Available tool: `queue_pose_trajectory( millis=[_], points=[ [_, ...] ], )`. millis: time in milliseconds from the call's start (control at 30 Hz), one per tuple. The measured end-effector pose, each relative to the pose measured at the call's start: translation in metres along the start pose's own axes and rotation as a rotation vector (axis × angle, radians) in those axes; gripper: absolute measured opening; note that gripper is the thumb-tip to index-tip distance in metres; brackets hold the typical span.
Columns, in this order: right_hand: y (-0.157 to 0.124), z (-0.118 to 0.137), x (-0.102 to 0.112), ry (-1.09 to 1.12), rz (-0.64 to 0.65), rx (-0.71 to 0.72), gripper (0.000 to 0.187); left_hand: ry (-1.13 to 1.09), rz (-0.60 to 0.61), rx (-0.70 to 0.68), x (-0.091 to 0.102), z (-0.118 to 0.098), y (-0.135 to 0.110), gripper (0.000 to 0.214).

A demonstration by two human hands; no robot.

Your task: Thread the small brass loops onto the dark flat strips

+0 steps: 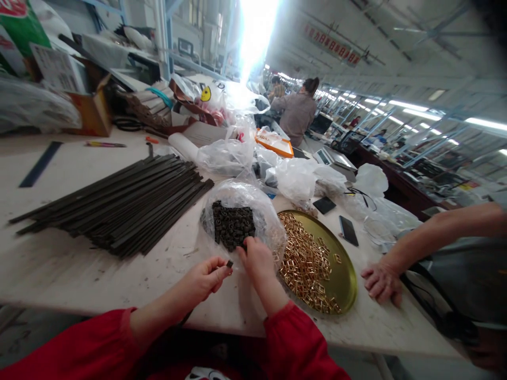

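Across the worktop (59,264), left hand (204,279) pinched a dark piece (229,263); right hand (257,258), nearer, fingers curled, touched the bag (237,211) just ahead.

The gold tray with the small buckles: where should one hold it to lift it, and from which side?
Probably grip the gold tray at its bare raised rim on the near right, coming from the table edge; the gold buckles lie heaped on the left half, against the plastic bag.
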State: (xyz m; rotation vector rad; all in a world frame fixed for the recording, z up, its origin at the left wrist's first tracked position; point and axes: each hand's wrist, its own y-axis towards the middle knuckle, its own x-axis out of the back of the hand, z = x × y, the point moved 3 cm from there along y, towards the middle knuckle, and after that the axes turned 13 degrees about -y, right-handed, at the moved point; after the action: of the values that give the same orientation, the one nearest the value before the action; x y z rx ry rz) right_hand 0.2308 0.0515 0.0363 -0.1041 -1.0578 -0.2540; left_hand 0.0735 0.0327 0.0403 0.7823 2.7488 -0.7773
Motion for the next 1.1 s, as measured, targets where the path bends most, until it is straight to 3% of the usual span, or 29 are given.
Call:
queue_pose_trajectory(
  millis=[133,233,433,567,700,867,1000,1100],
  points=[
    [0.003,0.0,-0.011,-0.022,-0.004,-0.021,0.014,0.039,-0.007,-0.001,0.001,-0.004,0.001,0.041],
    [-0.009,-0.003,-0.002,0.083,0.016,-0.004,0.008,0.095,0.003,-0.056,-0.001,-0.009,0.001,0.037],
    [-0.051,-0.002,0.02,0.498,0.169,0.011,0.019,0.282,0.048,-0.202,-0.012,-0.014,0.007,0.033],
    [-0.068,0.0,0.02,0.811,0.149,-0.068,0.018,0.367,0.069,-0.257,-0.015,-0.01,0.004,0.028],
    [-0.076,0.005,0.013,0.888,0.109,-0.11,0.023,0.385,0.03,-0.292,-0.021,-0.007,-0.007,0.02],
    [-0.092,0.009,0.002,0.869,0.018,-0.122,0.023,0.277,-0.004,-0.314,-0.029,-0.002,-0.017,0.034],
    [-0.103,0.011,0.008,0.893,-0.022,-0.069,0.033,0.209,0.07,-0.323,-0.032,0.0,-0.023,0.034],
    [-0.106,0.012,0.011,1.036,0.046,-0.136,0.028,0.213,0.136,-0.332,-0.035,-0.002,-0.029,0.034]
  ],
)
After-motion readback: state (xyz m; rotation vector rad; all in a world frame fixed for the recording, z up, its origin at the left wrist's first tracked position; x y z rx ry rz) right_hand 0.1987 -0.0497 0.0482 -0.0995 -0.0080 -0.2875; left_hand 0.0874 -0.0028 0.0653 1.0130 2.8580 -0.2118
